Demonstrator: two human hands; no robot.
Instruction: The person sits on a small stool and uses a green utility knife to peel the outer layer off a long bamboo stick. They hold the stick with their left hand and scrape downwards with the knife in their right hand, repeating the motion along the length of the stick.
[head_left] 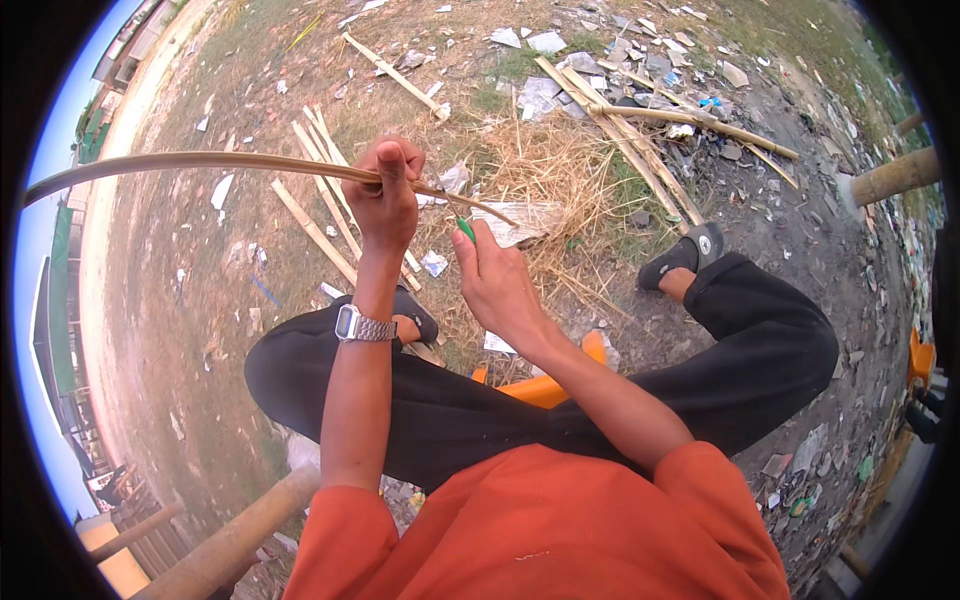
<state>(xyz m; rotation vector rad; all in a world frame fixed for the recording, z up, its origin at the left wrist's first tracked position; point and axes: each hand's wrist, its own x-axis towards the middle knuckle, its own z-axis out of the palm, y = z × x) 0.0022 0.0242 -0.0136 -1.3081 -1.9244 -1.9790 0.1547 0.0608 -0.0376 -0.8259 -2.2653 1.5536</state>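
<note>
Left hand (387, 200) clenched round long brown strip (230, 161), axis running crosswise, tip pointing right, right hand (497, 283) gripping green tool (465, 229)

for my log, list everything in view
long strip: one, brown, left hand
tool: one, green, right hand
flat strips: several, tan, ground ahead
straw heap: one, yellowish, upper middle
litter: many, whitish, across ground
thick poles: several, brown, both sides
buildings: several, mixed, left edge
unclear item: one, orange, right edge
trousers: one pair, black, lower middle
seat: one, orange, beneath trousers
shirt: one, orange, bottom
shoes: two, dark, trouser cuffs
watch: one, silver, left wrist
hands: two, bare, centre
</note>
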